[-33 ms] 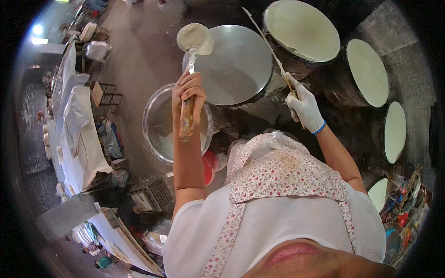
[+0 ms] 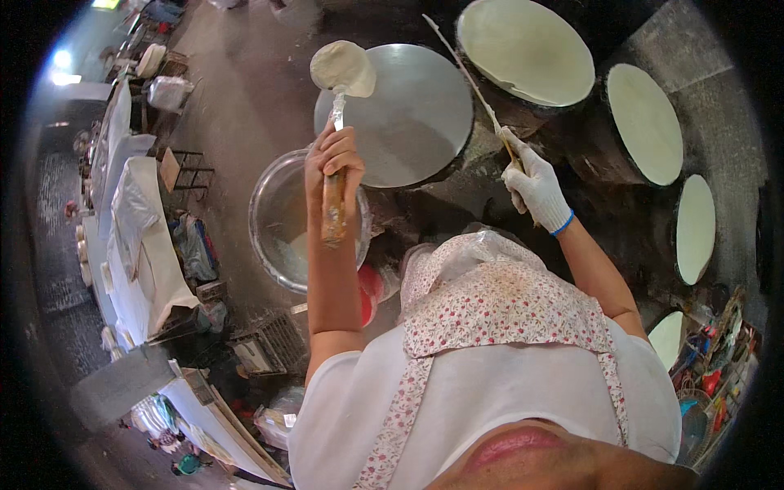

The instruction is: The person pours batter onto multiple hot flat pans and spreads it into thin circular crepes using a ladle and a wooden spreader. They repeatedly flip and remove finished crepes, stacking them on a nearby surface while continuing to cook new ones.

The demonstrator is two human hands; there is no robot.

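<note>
My bare left hand (image 2: 333, 159) is closed on the wooden handle of a ladle (image 2: 341, 69), whose round head, coated in pale batter, is raised over the near-left part of a round grey griddle (image 2: 408, 122). My right hand (image 2: 531, 184), in a white glove with a blue cuff, grips a long thin stick (image 2: 461, 65) smeared with white at its upper length, held slanting beside the griddle's right edge. A clear-rimmed basin (image 2: 269, 245) of pale liquid is under my left forearm, with a red container (image 2: 367, 290) beside it.
More round tops covered in cream-white curve around my right: one (image 2: 527, 53), another (image 2: 645, 122), a third (image 2: 694, 229). White-draped tables (image 2: 155, 245) line the left, near a metal-legged stool (image 2: 171, 163). Tools and clutter (image 2: 710, 384) crowd the lower right. Small figures of people (image 2: 171, 441) show at lower left.
The griddles and surroundings sit very slightly further left in the picture, as from a small shift of view. Both hands keep their grips, almost unmoved.
</note>
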